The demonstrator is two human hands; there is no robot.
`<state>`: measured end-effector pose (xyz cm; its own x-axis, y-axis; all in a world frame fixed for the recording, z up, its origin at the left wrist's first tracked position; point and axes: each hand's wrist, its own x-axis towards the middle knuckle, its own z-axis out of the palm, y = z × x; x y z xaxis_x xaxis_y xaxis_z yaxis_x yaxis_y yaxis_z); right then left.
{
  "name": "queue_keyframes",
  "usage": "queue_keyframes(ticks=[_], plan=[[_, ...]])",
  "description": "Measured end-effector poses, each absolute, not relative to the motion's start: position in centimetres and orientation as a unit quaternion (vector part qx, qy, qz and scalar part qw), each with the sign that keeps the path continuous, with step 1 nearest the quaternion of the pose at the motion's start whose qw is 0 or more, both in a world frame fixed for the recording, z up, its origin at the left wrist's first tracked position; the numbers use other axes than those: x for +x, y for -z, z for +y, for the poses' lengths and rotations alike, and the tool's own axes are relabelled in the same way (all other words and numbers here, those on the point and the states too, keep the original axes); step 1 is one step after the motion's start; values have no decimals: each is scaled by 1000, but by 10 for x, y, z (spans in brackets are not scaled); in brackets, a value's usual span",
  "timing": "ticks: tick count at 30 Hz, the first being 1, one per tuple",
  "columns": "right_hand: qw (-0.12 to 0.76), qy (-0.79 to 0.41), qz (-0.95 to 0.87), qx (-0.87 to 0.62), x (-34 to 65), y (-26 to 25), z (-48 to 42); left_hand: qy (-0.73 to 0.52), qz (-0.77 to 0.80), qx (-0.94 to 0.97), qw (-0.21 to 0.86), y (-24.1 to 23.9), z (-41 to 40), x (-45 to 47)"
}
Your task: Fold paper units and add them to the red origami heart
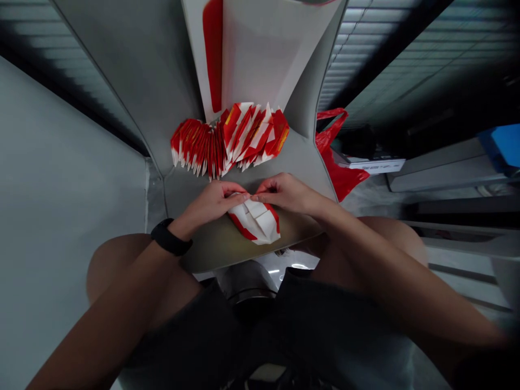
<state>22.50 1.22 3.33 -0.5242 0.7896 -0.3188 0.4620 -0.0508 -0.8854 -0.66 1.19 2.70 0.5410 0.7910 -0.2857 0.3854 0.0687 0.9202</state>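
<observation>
A folded paper piece (257, 219), white inside with red edges, lies on the grey chair seat (190, 238) close to its front edge. My left hand (213, 203) pinches its far end between thumb and fingers. Right beside it, my right hand (284, 194) pinches the same end, the two thumbs nearly touching. Just beyond my hands stands a row of folded red and white papers (199, 149), packed tightly on the left. On the right, larger folded papers (254, 135) with some yellow lean together more loosely.
A white board or box with a red stripe (212, 59) leans against the chair back (162, 59) behind the papers. To the right hangs a red plastic bag (339, 162), near a white box (374, 164). A pale wall (69, 189) stands at the left.
</observation>
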Motion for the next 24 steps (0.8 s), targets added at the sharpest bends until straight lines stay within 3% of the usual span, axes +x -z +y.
queue_keyframes(ticks=[7,24], plan=[[103,-566,-678,-457,229,-37,15,-176,455,647,586,-29,12,-7],[99,-508,-758,-398,242,-48,22,-189,431,704,531,-32,2,3]])
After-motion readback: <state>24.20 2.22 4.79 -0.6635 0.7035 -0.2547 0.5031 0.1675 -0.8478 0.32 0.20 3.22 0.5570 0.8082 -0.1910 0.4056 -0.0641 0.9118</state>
